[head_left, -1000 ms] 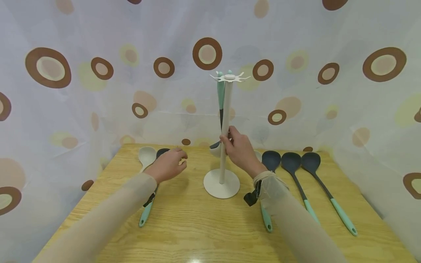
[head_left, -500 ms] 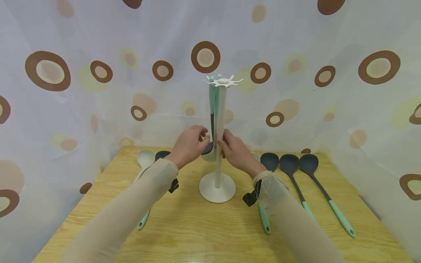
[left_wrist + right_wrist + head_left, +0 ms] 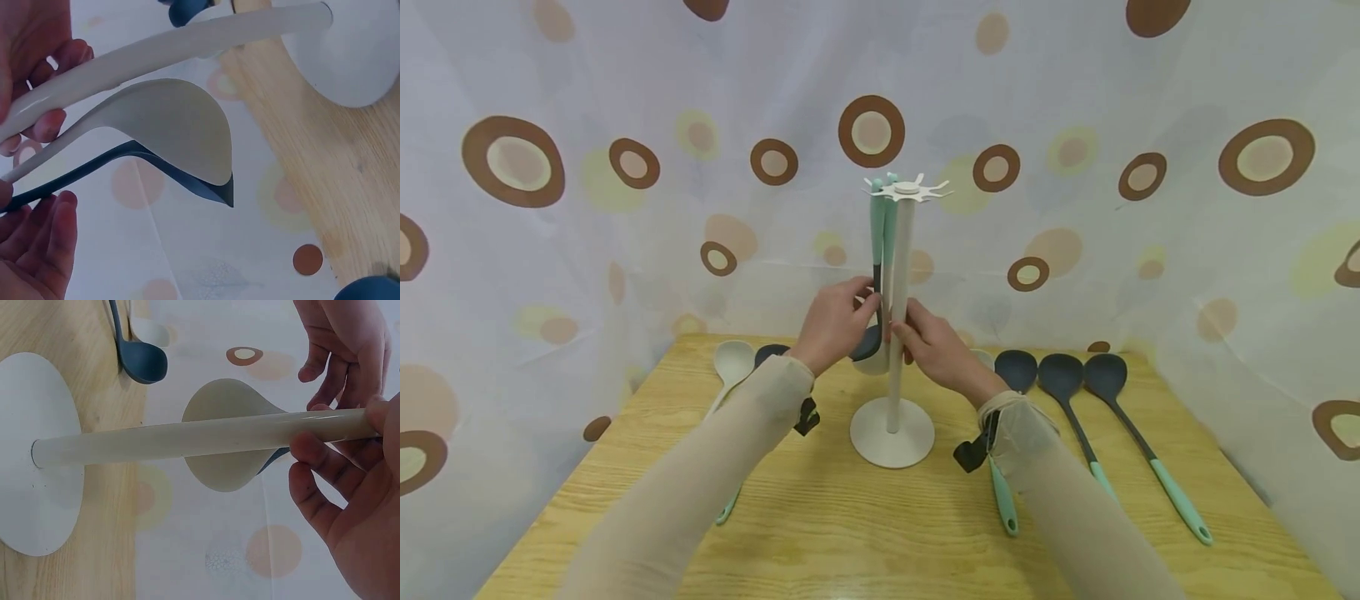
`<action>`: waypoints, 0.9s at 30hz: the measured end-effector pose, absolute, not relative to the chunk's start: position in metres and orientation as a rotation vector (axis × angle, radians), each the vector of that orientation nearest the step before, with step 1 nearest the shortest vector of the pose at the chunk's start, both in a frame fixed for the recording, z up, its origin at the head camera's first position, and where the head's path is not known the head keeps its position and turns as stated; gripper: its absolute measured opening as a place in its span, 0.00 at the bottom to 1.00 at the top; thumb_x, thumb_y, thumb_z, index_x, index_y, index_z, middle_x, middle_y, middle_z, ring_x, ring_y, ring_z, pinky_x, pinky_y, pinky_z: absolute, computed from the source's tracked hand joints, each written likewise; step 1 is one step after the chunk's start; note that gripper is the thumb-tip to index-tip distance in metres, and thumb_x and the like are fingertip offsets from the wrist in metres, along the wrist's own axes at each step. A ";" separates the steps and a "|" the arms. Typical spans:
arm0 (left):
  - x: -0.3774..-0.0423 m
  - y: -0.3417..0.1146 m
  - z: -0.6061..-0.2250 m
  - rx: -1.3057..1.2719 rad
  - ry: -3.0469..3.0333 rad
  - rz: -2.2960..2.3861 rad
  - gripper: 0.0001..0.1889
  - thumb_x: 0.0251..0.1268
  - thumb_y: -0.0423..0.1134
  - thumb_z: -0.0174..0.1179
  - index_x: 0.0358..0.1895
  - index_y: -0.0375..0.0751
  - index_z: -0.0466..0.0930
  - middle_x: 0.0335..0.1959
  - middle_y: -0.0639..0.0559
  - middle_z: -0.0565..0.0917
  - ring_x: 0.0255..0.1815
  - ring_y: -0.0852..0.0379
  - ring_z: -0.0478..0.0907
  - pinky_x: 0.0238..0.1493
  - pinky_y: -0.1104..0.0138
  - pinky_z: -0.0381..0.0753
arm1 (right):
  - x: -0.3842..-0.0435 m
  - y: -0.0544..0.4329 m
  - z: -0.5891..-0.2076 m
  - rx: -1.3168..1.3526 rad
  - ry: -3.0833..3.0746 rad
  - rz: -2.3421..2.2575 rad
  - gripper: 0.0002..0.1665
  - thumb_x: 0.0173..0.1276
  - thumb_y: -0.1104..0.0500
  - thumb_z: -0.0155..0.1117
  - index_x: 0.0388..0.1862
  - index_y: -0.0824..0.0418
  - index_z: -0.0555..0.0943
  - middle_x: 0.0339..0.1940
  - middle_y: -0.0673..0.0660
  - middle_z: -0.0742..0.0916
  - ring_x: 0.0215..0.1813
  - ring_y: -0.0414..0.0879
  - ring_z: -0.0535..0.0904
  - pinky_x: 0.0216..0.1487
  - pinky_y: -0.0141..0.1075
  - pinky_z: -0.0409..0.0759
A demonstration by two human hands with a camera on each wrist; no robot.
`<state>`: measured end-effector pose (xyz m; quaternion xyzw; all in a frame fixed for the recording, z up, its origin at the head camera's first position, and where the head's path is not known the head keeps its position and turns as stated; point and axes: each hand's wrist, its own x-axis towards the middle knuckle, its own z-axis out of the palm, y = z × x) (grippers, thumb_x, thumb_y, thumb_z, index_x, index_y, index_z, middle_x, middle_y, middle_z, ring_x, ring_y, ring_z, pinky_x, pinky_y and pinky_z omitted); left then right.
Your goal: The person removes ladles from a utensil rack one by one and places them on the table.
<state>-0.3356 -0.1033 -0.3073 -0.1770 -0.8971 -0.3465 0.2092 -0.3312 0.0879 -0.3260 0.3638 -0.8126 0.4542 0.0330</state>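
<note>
A white utensil stand (image 3: 892, 433) rises from a round base and has a hooked ring on top. My right hand (image 3: 934, 340) grips its post about midway up, thumb and fingers around it. Two mint-handled utensils hang at the stand's left side. Of these, the dark-headed spatula (image 3: 867, 343) is nearer my left hand (image 3: 833, 323), which pinches its dark shaft below the mint handle. In the left wrist view, a pale spatula (image 3: 169, 125) hangs close against the dark one, partly covering its head. The post hides part of the pale head in the right wrist view.
On the wooden table (image 3: 820, 533), a pale ladle (image 3: 733, 360) and a dark ladle (image 3: 144, 361) lie at left. Several utensils lie at right, including a dark round-headed spoon (image 3: 1105, 375). A patterned curtain (image 3: 700, 75) surrounds the table.
My left hand has moved right from above the left-hand ladles to the hanging dark spatula and now pinches its shaft. The stand has shifted slightly left, with the right hand still gripping its post.
</note>
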 end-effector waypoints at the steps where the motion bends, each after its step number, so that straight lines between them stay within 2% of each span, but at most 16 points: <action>1: -0.337 -0.103 -0.307 -0.498 -2.483 -0.991 0.15 0.79 0.46 0.52 0.59 0.46 0.80 0.47 0.48 0.87 0.41 0.53 0.84 0.43 0.59 0.84 | -0.328 0.087 -0.323 1.119 -2.503 1.398 0.18 0.84 0.59 0.42 0.64 0.69 0.68 0.44 0.68 0.82 0.33 0.51 0.74 0.37 0.47 0.78; 4: -0.338 -0.104 -0.307 -0.520 -2.445 -1.068 0.13 0.78 0.44 0.53 0.56 0.45 0.82 0.46 0.48 0.87 0.40 0.54 0.85 0.43 0.59 0.84 | -0.318 0.087 -0.314 1.125 -2.504 1.408 0.18 0.84 0.61 0.42 0.62 0.72 0.68 0.43 0.69 0.82 0.32 0.50 0.74 0.37 0.45 0.77; 7: -0.340 -0.104 -0.306 -0.532 -2.423 -1.109 0.12 0.78 0.43 0.53 0.54 0.45 0.82 0.45 0.49 0.87 0.38 0.55 0.84 0.42 0.60 0.83 | -0.321 0.087 -0.319 1.128 -2.482 1.426 0.17 0.83 0.60 0.43 0.62 0.69 0.68 0.42 0.67 0.82 0.32 0.51 0.74 0.37 0.49 0.78; 12: -0.342 -0.104 -0.306 -0.512 -2.404 -1.109 0.11 0.79 0.43 0.52 0.51 0.44 0.82 0.41 0.50 0.86 0.36 0.56 0.83 0.41 0.61 0.83 | -0.341 0.090 -0.337 1.139 -2.459 1.455 0.16 0.84 0.55 0.44 0.62 0.62 0.69 0.42 0.61 0.83 0.34 0.61 0.76 0.37 0.49 0.78; 14: -0.341 -0.104 -0.306 -0.492 -2.399 -1.107 0.11 0.79 0.43 0.52 0.50 0.43 0.82 0.40 0.50 0.86 0.37 0.56 0.82 0.42 0.61 0.83 | -0.342 0.089 -0.339 1.137 -2.460 1.453 0.16 0.84 0.55 0.44 0.61 0.62 0.70 0.42 0.61 0.83 0.35 0.64 0.75 0.37 0.48 0.78; 20: -0.339 -0.109 -0.302 -0.444 -2.352 -1.110 0.10 0.79 0.41 0.53 0.48 0.39 0.79 0.38 0.47 0.86 0.37 0.54 0.84 0.42 0.61 0.85 | -0.326 0.085 -0.327 1.109 -2.471 1.422 0.16 0.83 0.60 0.43 0.59 0.70 0.70 0.41 0.68 0.82 0.31 0.52 0.74 0.37 0.50 0.77; 24: -0.338 -0.119 -0.297 -0.457 -2.303 -1.103 0.09 0.77 0.40 0.55 0.45 0.37 0.79 0.33 0.46 0.86 0.33 0.54 0.84 0.38 0.62 0.84 | -0.311 0.084 -0.313 1.109 -2.475 1.399 0.14 0.83 0.63 0.44 0.56 0.72 0.71 0.40 0.69 0.82 0.29 0.48 0.73 0.36 0.45 0.77; 27: -0.337 -0.128 -0.295 -0.472 -2.296 -1.082 0.08 0.76 0.39 0.56 0.43 0.38 0.79 0.31 0.47 0.85 0.28 0.54 0.82 0.33 0.63 0.83 | -0.319 0.085 -0.319 1.094 -2.470 1.380 0.14 0.83 0.61 0.45 0.55 0.70 0.71 0.40 0.68 0.83 0.29 0.49 0.73 0.34 0.41 0.75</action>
